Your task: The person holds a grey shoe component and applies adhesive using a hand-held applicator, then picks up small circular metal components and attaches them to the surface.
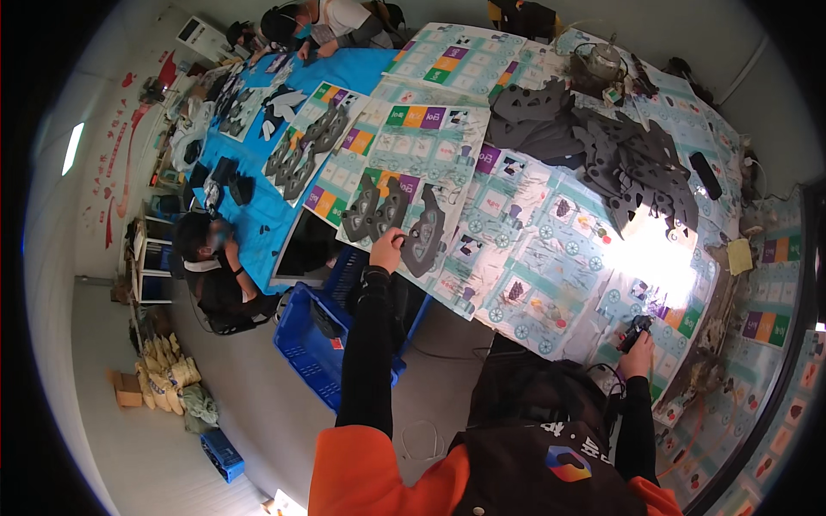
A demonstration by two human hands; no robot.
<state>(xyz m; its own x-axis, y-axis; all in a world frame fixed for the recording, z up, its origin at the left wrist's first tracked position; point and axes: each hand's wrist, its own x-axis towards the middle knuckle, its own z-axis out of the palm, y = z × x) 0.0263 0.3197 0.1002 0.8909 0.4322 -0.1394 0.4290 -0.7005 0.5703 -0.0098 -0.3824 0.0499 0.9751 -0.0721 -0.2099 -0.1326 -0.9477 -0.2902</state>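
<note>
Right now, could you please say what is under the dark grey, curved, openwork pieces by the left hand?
A pale printed sheet with coloured squares shows around the pieces; what they cover cannot be seen.

I see bright orange upper sleeves [357, 469] over close-fitting black undersleeves [366, 361], leaving the left hand [386, 250] and right hand [637, 356] gloveless. The dark garment front [516, 486] carries white lettering [557, 428] and a rounded, multicoloured emblem [569, 463], partly blue and orange.

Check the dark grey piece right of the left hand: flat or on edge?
Flat: the dark grey piece turns its broad face and cutouts upward on the patterned sheet.
</note>
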